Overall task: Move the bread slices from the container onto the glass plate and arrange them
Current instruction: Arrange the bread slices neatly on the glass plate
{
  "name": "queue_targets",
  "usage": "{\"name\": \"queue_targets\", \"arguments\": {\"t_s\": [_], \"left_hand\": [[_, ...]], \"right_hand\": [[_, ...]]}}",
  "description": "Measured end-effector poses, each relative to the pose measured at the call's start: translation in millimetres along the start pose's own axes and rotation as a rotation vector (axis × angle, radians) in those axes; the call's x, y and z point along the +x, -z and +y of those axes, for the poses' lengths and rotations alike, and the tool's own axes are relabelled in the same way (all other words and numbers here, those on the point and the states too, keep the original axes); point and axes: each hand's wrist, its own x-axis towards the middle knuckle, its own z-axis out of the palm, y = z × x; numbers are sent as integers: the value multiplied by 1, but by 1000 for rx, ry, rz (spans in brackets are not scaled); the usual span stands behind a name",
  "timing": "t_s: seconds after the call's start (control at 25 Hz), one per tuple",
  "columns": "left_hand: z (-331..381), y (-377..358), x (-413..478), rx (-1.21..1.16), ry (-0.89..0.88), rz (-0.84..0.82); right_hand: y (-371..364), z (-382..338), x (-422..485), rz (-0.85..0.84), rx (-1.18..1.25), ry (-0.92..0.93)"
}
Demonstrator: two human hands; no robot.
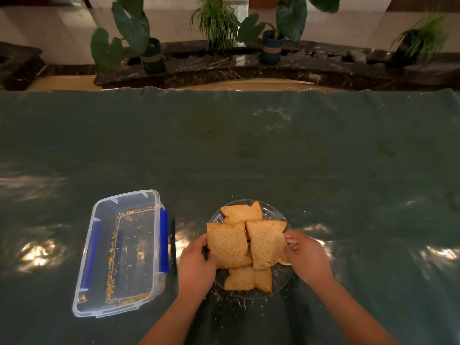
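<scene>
Arranging is the step I'm on now, as I judge it: the container [119, 255] near the table's [249, 145] near-left corner holds only crumbs, so the moving looks done. All the bread slices [245, 247] sit on the glass plate [276, 214], close to the middle of the table's near edge, well apart from the container.

My left hand [196, 265] has its grip partly closed on the left edge of the left slice [227, 246], fingers tucked under it and thumb along its side. My right hand [307, 257] pinches the right edge of the right slice [266, 242] between thumb and fingertips, loosely curled. Whether either slice is lifted clear of those beneath, I cannot tell.

Both held slices run long-ways from the table's near edge toward its far edge, their notched tops pointing away from me, the right one tilted slightly. A further slice lies beyond them and another nearer me, partly covered.

Next, I reckon, calls for nudging the two top slices so they overlap evenly without overhanging the rim, gently, since the bread sheds crumbs and may tear.
</scene>
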Motion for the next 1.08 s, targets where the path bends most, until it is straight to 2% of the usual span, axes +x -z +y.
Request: {"name": "queue_targets", "arguments": {"t_s": [0.28,0.76,1.08], "left_hand": [[-1,1,-2,-59,1,-1],[-2,7,8,-108,17,-119],[-4,4,-2,-165,49,-78]], "right_hand": [[-1,10,-7,84,70,-45],[0,0,8,-63,-37,27],[-2,9,-10,-17,18,38]]}}
